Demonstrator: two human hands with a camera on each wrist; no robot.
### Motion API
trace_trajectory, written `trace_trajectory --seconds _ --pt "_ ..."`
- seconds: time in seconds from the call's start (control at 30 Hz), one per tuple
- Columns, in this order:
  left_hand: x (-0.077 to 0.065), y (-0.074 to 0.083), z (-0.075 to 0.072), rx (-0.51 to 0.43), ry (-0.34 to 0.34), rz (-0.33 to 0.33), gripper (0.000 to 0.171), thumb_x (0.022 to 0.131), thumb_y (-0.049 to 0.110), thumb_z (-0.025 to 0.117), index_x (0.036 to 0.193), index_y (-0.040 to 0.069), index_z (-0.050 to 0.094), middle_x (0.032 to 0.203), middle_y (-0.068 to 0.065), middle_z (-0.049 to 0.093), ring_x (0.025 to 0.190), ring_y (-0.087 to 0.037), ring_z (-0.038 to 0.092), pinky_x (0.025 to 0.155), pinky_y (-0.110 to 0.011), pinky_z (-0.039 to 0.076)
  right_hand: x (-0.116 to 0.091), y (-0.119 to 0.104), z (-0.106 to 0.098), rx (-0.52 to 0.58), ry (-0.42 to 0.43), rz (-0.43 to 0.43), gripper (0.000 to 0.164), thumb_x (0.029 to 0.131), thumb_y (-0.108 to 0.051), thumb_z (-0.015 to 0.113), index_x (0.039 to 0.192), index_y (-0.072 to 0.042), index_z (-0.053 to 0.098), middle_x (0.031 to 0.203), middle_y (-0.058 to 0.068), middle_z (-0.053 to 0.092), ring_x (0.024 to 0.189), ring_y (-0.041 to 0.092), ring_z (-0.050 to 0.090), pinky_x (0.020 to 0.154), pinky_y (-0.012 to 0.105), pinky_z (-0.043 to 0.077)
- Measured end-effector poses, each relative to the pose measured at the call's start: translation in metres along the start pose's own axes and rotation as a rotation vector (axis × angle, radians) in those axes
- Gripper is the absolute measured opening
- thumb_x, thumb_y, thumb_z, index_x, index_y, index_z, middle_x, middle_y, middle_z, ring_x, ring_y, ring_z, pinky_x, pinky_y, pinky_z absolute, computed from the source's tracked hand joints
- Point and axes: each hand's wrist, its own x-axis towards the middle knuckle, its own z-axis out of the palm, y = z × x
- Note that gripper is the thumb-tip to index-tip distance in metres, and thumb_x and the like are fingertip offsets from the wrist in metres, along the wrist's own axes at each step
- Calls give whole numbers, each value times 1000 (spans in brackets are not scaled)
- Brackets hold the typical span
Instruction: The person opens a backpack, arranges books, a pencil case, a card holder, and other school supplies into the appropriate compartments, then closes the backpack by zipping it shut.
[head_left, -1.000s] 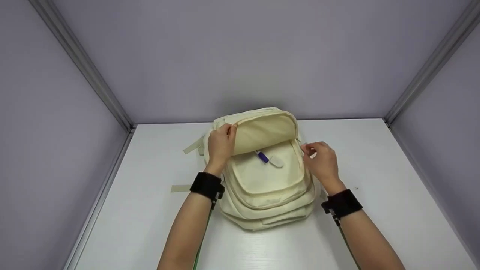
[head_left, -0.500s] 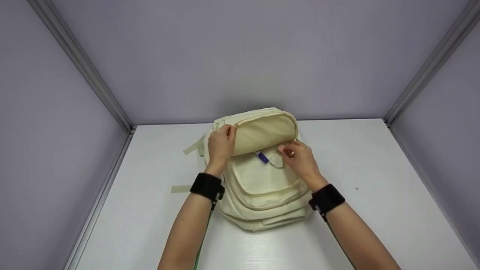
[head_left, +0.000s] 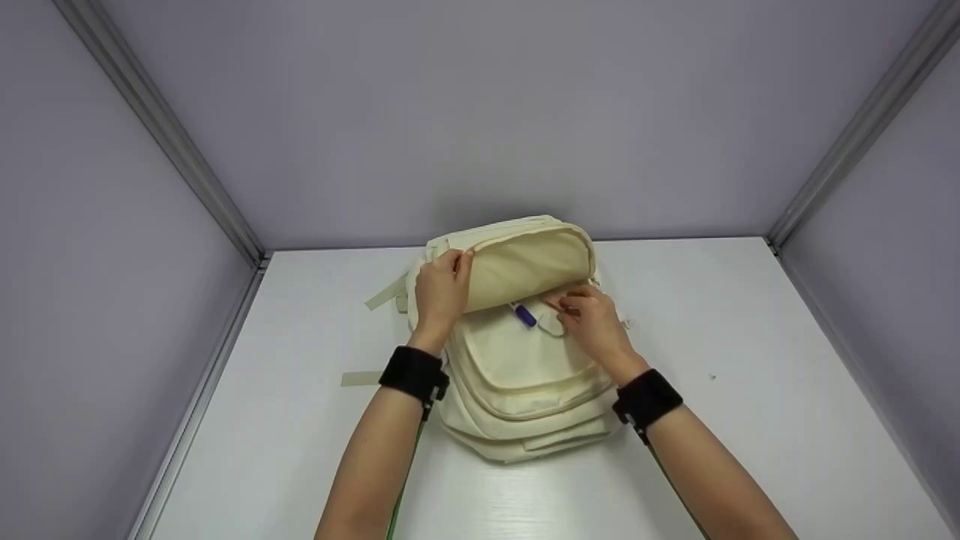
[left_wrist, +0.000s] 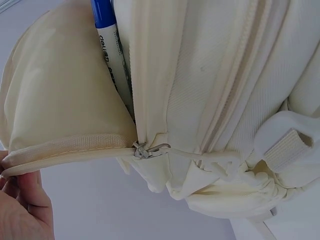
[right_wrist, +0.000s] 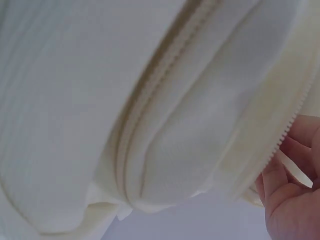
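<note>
A cream backpack (head_left: 517, 431) lies on the table, its front pocket unzipped and the flap (head_left: 525, 266) folded up. My left hand (head_left: 442, 292) pinches the flap's edge at the left. In the left wrist view, a whiteboard-style marker (left_wrist: 114, 52) with a blue cap sits between flap and pocket. Beside the marker in the head view is a white rounded piece (head_left: 551, 324). My right hand (head_left: 596, 322) is at the pocket's right side, pinching a small pinkish-orange piece (head_left: 553, 301); its kind is unclear, since fingers and flap partly cover it.
Two flat straps (head_left: 361, 379) stick out left of the backpack on the white table (head_left: 300, 450). A tiny scrap (head_left: 712, 376) lies to the right. Grey walls (head_left: 517, 112) with metal posts enclose the table at the back and sides.
My right hand has moved left from outside the backpack's right edge to over the open pocket, carrying the pinkish-orange piece partly under the flap. The left hand has stayed on the flap.
</note>
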Motion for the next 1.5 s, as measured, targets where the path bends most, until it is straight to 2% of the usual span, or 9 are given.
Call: trace_trajectory --seconds 0.17,0.33,0.5,0.6,0.7,0.93,1.13,1.33,1.5 --pt "-1 0 -1 6 5 -2 27 99 25 59 86 4 72 65 2 53 56 -15 46 54 -35 39 -2 -7 -8 -128 36 -26 15 87 -9 75 98 1 75 114 18 64 108 35 59 89 45 49" --pt "-2 4 -3 10 -22 -7 26 99 26 59 89 6 72 66 2 54 58 -16 46 55 -36 40 0 -19 -20 -108 247 -108 10 90 -9 72 95 -1 73 101 11 65 92 26 62 74 40 52" --pt "-6 11 -7 18 -76 23 28 101 29 57 94 7 72 67 2 55 58 -16 46 55 -37 41 8 -23 -29 -82 418 -210 32 91 -10 71 121 0 63 112 18 55 98 30 56 75 42 49" --pt "-12 15 -11 38 -113 64 28 101 31 56 96 8 72 68 0 57 58 -17 49 55 -39 44 11 -21 -32 -88 423 -227 49 93 -12 70 137 -2 53 126 24 48 111 37 49 86 48 44" --pt "-22 17 -16 76 -143 132 27 101 31 56 97 8 71 68 0 59 59 -18 52 55 -40 46 11 -18 -34 -79 383 -228 47 94 -11 67 138 -2 53 132 25 48 119 41 47 93 51 41" --pt "-52 20 -24 160 -198 328 23 103 27 54 100 9 67 71 -2 64 56 -17 57 50 -36 47 2 -15 -40 -51 391 -281 21 92 -14 70 109 -3 72 113 17 64 108 36 57 89 53 42" --pt "-76 19 -25 216 -250 422 19 100 22 59 109 9 70 87 -5 72 70 -21 69 54 -37 53 -15 -5 -55 26 235 -355 18 86 -5 74 104 -1 74 106 14 68 102 33 62 88 48 46" --pt "-93 16 -20 222 -281 535 20 94 15 68 112 11 73 99 -5 73 82 -21 71 64 -33 56 -37 6 -71 93 -51 -243 25 82 -3 77 108 -3 75 118 14 65 113 32 59 91 47 48" --pt "-110 8 -14 297 -279 624 24 92 16 71 115 12 73 112 -10 70 102 -27 67 84 -37 54 -50 13 -66 72 -180 -193 36 82 -5 78 117 -4 71 132 16 57 125 36 50 93 49 47"
